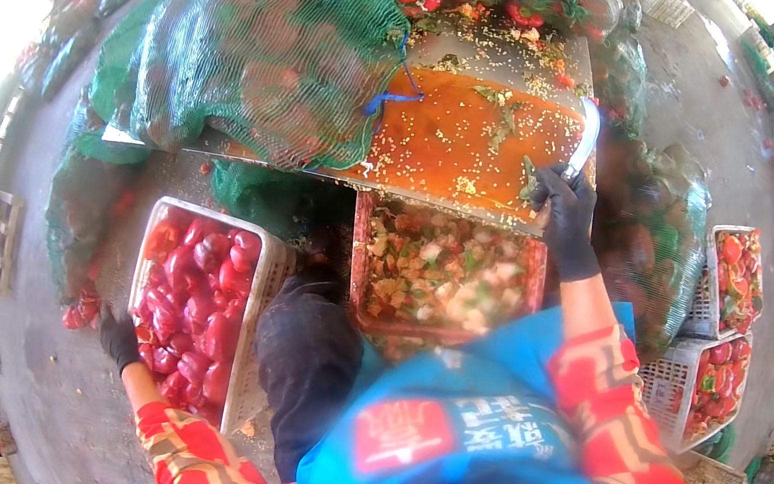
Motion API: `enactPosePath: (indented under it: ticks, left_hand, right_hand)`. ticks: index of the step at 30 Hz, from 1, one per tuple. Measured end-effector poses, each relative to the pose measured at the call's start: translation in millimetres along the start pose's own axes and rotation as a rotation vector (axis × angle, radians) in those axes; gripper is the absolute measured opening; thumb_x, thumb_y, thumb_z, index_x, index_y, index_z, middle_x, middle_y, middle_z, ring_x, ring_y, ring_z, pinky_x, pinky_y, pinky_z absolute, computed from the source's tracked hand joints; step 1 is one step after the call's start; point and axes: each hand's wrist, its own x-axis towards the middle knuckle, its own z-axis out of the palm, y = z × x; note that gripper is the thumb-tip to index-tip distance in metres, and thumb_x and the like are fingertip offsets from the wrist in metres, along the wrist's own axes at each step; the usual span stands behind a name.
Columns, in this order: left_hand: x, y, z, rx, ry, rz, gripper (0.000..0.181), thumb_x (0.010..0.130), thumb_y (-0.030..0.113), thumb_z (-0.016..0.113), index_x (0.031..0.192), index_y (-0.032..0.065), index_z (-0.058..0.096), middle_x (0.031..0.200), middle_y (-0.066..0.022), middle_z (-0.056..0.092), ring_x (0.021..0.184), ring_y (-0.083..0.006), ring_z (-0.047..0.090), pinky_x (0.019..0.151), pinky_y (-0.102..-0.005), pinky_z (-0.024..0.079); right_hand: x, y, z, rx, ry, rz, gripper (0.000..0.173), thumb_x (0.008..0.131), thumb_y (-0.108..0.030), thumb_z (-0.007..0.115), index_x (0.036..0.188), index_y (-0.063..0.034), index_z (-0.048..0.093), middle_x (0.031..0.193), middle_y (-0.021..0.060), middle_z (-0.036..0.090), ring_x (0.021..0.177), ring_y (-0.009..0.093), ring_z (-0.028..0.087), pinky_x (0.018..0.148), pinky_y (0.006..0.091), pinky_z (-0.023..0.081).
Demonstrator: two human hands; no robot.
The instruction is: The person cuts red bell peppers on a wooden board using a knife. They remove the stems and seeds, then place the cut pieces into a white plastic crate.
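My right hand (566,202), in a dark glove, is closed around the handle of a knife (586,140) at the right edge of an orange cutting board (443,129). The blade points away from me, and a green pepper stem (530,179) is by the fingers. My left hand (117,338), also gloved, is low at the left, beside a white plastic crate (259,298) of red peppers (199,303). Its fingers reach towards a red pepper (82,309) by a mesh sack; whether they touch it, I cannot tell. Pale seeds lie scattered over the board.
A full green mesh sack (256,62) lies on the table's left part. Below the board's front edge, a red crate (356,260) holds pepper scraps. More filled sacks (649,238) stand at the right, near stacked white crates (673,378) of red peppers.
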Motion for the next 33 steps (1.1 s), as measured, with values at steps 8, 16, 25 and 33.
enactPosePath:
  ticks: [8, 16, 25, 33]
  left_hand:
    - [0, 345, -17, -1.457, -0.397, -0.043, 0.042, 0.087, 0.03, 0.06, 0.12, 0.0034, 0.058, 0.098, -0.0082, 0.061, 0.092, -0.0224, 0.058, 0.077, -0.0332, 0.047]
    - [15, 478, -12, -1.702, -0.104, -0.211, 0.029, 0.09, 0.023, 0.057, 0.107, -0.0002, 0.061, 0.105, -0.0136, 0.065, 0.091, -0.0259, 0.062, 0.079, -0.0354, 0.05]
    - [40, 429, -43, -1.957, -0.192, -0.24, 0.011, 0.086, 0.008, 0.057, 0.096, 0.0042, 0.061, 0.073, -0.0101, 0.063, 0.053, -0.0204, 0.058, 0.044, -0.0295, 0.042]
    - [-103, 521, -76, -0.665, 0.204, 1.141, 0.011, 0.079, 0.017, 0.058, 0.085, 0.0097, 0.061, 0.085, -0.0081, 0.063, 0.07, -0.0229, 0.062, 0.058, -0.0339, 0.05]
  right_hand:
    - [-15, -34, -7, -0.021, -0.102, -0.041, 0.011, 0.083, -0.011, 0.067, 0.086, -0.005, 0.058, 0.064, 0.0006, 0.056, 0.053, 0.007, 0.053, 0.049, 0.0217, 0.042]
    - [-17, -54, -31, 0.113, -0.108, -0.048, 0.011, 0.083, -0.012, 0.065, 0.086, -0.0043, 0.059, 0.064, 0.001, 0.056, 0.053, 0.007, 0.051, 0.049, 0.0219, 0.041]
    - [-17, -43, -22, 0.176, -0.1, 0.029, 0.011, 0.083, -0.012, 0.065, 0.088, -0.0052, 0.058, 0.065, 0.0018, 0.056, 0.054, 0.009, 0.055, 0.046, 0.0232, 0.041]
    - [-17, -47, -25, 0.174, -0.115, 0.102, 0.011, 0.083, -0.01, 0.066, 0.088, -0.0053, 0.057, 0.064, 0.0024, 0.056, 0.053, 0.01, 0.055, 0.047, 0.0237, 0.042]
